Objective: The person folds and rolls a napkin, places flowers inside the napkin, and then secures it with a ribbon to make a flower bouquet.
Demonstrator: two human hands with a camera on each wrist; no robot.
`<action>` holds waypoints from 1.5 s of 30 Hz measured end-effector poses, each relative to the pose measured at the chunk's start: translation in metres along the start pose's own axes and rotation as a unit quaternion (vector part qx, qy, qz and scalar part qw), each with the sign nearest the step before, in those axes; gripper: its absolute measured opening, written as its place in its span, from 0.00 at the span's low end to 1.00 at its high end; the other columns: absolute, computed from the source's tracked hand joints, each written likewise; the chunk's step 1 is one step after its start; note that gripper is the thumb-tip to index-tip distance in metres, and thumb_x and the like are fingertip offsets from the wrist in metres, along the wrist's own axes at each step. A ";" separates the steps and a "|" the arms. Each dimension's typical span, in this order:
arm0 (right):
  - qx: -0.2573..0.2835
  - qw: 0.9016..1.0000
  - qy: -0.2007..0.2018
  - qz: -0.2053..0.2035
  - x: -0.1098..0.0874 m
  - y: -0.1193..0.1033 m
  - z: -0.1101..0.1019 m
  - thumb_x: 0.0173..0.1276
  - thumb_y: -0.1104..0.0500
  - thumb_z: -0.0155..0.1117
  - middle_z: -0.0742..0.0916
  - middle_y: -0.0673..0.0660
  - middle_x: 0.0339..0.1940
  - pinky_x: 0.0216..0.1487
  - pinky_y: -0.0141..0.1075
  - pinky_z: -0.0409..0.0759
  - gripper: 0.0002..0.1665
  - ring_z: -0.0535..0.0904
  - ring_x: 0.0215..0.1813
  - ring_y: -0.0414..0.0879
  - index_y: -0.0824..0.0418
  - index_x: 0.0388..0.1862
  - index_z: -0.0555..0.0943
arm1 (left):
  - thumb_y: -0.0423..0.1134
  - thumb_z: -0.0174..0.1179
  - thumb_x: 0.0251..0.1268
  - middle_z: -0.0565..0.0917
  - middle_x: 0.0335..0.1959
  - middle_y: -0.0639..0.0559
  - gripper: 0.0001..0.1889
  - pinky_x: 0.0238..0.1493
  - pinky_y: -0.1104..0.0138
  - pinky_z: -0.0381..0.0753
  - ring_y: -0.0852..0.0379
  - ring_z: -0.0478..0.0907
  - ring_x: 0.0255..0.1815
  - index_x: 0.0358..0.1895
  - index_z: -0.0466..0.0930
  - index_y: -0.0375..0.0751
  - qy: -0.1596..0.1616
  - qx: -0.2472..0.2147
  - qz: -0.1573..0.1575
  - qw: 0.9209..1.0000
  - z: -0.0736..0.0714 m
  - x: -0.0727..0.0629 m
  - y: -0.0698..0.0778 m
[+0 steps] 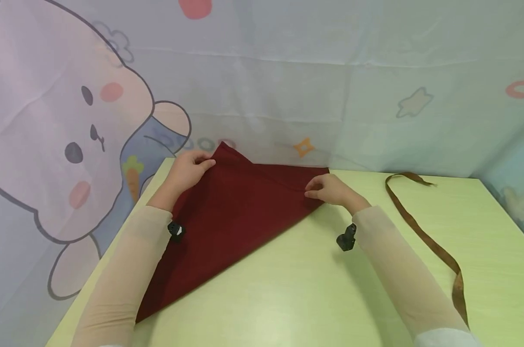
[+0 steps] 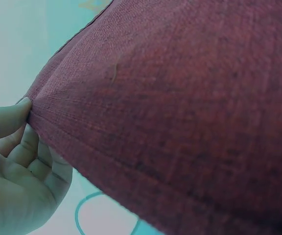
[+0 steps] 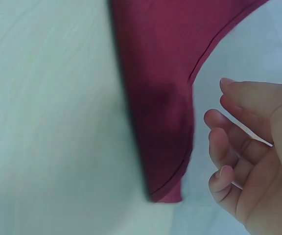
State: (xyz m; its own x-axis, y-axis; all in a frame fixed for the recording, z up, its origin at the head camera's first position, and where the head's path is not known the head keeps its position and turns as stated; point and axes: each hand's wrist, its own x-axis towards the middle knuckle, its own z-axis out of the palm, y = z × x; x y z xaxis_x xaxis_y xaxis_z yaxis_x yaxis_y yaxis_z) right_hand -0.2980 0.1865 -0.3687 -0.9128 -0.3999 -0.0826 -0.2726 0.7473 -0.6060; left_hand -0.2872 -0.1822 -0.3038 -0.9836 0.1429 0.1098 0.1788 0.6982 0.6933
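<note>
A dark red cloth (image 1: 236, 212), folded into a rough triangle, lies over the left part of the table. My left hand (image 1: 188, 171) pinches its upper left edge between thumb and fingers. In the left wrist view the cloth (image 2: 146, 98) stretches away from the pinch of that hand (image 2: 21, 166), its hemmed edges showing. My right hand (image 1: 329, 189) hovers by the cloth's right corner, fingers loosely bent and holding nothing. A gap separates those fingers from the cloth (image 3: 155, 107) in the right wrist view.
A brown ribbon (image 1: 422, 233) curves along the right side of the pale yellow-green table (image 1: 288, 299). Behind the table hangs a printed cloth backdrop (image 1: 279, 86) with a cartoon animal figure at left. A small black wrist camera (image 1: 347, 237) sits at the right sleeve.
</note>
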 end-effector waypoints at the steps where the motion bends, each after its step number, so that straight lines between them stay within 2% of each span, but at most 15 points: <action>1: 0.001 1.000 0.001 0.004 -0.001 0.004 0.001 0.69 0.57 0.60 0.85 0.61 0.48 0.54 0.49 0.75 0.16 0.78 0.53 0.56 0.66 0.49 0.81 | 0.41 0.54 0.73 0.78 0.56 0.38 0.18 0.54 0.51 0.73 0.42 0.74 0.54 0.58 0.77 0.35 0.001 0.000 -0.002 1.000 -0.002 0.000 -0.002; 9: 0.022 0.999 0.019 0.022 -0.008 0.020 0.006 0.70 0.58 0.59 0.86 0.60 0.44 0.48 0.45 0.76 0.15 0.79 0.48 0.54 0.67 0.49 0.81 | 0.42 0.52 0.74 0.76 0.59 0.34 0.20 0.55 0.50 0.73 0.40 0.73 0.56 0.61 0.74 0.32 0.008 -0.011 -0.011 1.000 -0.016 0.006 -0.016; 15: 0.015 0.999 0.032 0.019 -0.008 0.025 0.013 0.70 0.58 0.60 0.85 0.60 0.44 0.42 0.40 0.75 0.14 0.77 0.42 0.50 0.66 0.47 0.82 | 0.42 0.51 0.74 0.75 0.59 0.34 0.20 0.56 0.50 0.72 0.40 0.72 0.57 0.61 0.73 0.31 0.018 -0.015 -0.022 0.999 -0.024 0.006 -0.025; 21: -0.002 1.000 0.031 0.006 -0.005 0.025 0.020 0.72 0.58 0.57 0.86 0.62 0.46 0.50 0.47 0.75 0.15 0.79 0.48 0.55 0.68 0.48 0.82 | 0.45 0.50 0.75 0.75 0.58 0.34 0.22 0.52 0.54 0.72 0.42 0.72 0.54 0.61 0.73 0.31 0.027 -0.029 -0.044 0.998 -0.036 0.005 -0.037; 24: -0.013 0.999 0.032 0.002 -0.002 0.025 0.022 0.72 0.59 0.56 0.85 0.63 0.47 0.54 0.49 0.75 0.16 0.79 0.51 0.57 0.69 0.50 0.81 | 0.45 0.51 0.74 0.76 0.56 0.33 0.22 0.47 0.59 0.73 0.45 0.73 0.50 0.59 0.74 0.30 0.046 -0.031 -0.046 0.997 -0.043 0.006 -0.044; 29: -0.018 0.999 0.042 0.000 0.002 0.024 0.027 0.72 0.59 0.54 0.84 0.66 0.49 0.55 0.50 0.74 0.18 0.79 0.51 0.58 0.70 0.53 0.79 | 0.45 0.51 0.73 0.77 0.53 0.34 0.22 0.41 0.65 0.73 0.49 0.73 0.45 0.58 0.75 0.28 0.075 -0.026 -0.042 0.996 -0.051 0.010 -0.054; 36: -0.038 0.997 0.060 -0.021 0.009 0.021 0.036 0.71 0.61 0.53 0.78 0.69 0.60 0.62 0.51 0.71 0.22 0.75 0.60 0.63 0.72 0.60 0.74 | 0.48 0.51 0.73 0.76 0.55 0.36 0.25 0.44 0.62 0.74 0.48 0.74 0.48 0.61 0.73 0.31 0.075 -0.036 -0.059 0.995 -0.052 0.010 -0.056; 41: -0.066 0.993 0.080 -0.052 0.010 0.015 0.041 0.69 0.63 0.55 0.77 0.71 0.60 0.68 0.52 0.63 0.23 0.69 0.65 0.65 0.74 0.59 0.74 | 0.47 0.51 0.73 0.77 0.53 0.36 0.23 0.43 0.62 0.74 0.49 0.74 0.45 0.58 0.75 0.31 0.086 -0.034 -0.056 0.994 -0.050 0.010 -0.056; 45: -0.083 0.992 0.081 -0.045 0.011 0.011 0.046 0.70 0.61 0.55 0.75 0.71 0.63 0.70 0.52 0.61 0.24 0.66 0.67 0.65 0.74 0.60 0.73 | 0.48 0.51 0.73 0.78 0.52 0.36 0.23 0.44 0.60 0.73 0.49 0.74 0.44 0.57 0.76 0.31 0.097 -0.028 -0.052 0.994 -0.048 0.009 -0.060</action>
State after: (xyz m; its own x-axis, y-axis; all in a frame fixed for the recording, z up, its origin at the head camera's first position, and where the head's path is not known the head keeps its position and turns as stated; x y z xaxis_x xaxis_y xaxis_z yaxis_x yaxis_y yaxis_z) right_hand -0.2967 0.1662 -0.4125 -0.9155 -0.3892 0.1022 -0.3898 0.7943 -0.4660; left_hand -0.3081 -0.2568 -0.3102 -0.9837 -0.0698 0.1659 0.0788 0.6617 0.7456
